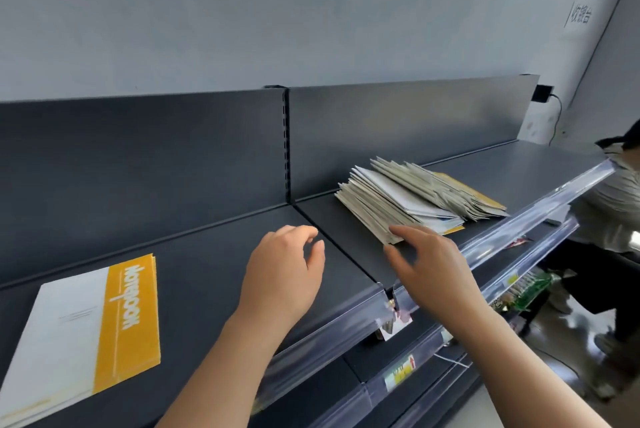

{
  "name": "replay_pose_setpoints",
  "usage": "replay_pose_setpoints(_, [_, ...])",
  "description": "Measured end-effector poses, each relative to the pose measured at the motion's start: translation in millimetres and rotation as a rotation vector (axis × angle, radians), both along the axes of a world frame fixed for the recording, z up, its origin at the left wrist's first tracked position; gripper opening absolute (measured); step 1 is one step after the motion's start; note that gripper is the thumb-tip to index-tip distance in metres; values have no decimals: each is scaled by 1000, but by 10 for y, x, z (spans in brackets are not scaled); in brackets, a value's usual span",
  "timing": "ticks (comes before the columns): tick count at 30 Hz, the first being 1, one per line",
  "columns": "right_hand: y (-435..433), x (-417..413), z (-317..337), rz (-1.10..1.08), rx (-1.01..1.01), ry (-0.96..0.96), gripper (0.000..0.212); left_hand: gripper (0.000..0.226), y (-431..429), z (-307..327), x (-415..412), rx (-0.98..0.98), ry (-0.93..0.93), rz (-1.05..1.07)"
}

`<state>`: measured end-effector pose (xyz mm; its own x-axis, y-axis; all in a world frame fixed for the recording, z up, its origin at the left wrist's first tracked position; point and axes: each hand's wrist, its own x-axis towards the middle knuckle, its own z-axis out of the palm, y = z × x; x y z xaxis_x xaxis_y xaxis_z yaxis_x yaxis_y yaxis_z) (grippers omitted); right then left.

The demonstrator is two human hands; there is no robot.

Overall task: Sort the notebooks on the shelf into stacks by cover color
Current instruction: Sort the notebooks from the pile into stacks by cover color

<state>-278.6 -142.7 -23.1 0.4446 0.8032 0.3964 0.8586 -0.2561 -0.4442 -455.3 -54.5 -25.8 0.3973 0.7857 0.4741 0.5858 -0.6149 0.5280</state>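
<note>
Hands (356,268) near notebook pile (412,202), dark shelf (214,264)

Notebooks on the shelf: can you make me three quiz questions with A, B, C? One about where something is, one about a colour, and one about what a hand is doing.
1. Where does the lone notebook lie?
A) on the shelf, left of the left hand
B) on top of the pile
C) on the floor

2. What colour is its band?
A) blue
B) yellow
C) green

3. What is the left hand doing?
A) gripping a notebook
B) holding nothing
C) pressing the wall

Answers:
1 A, it lies flat, apart from the pile on the right.
2 B, the band beside the white part is yellow.
3 B, its fingers curl loosely over bare shelf.
</note>
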Motion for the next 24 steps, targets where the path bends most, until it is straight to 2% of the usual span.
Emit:
replay_pose_setpoints(11, [561,1127,196,-82,82,12,32,22,641,293,1201,48,12,-120])
replay_pose_setpoints(18, [767,1945,158,-94,109,60,30,32,780,236,1884,35,50,-136])
replay_pose_setpoints(24, [1054,2855,37,-43,-26,121,32,24,760,223,2535,38,-15,-74])
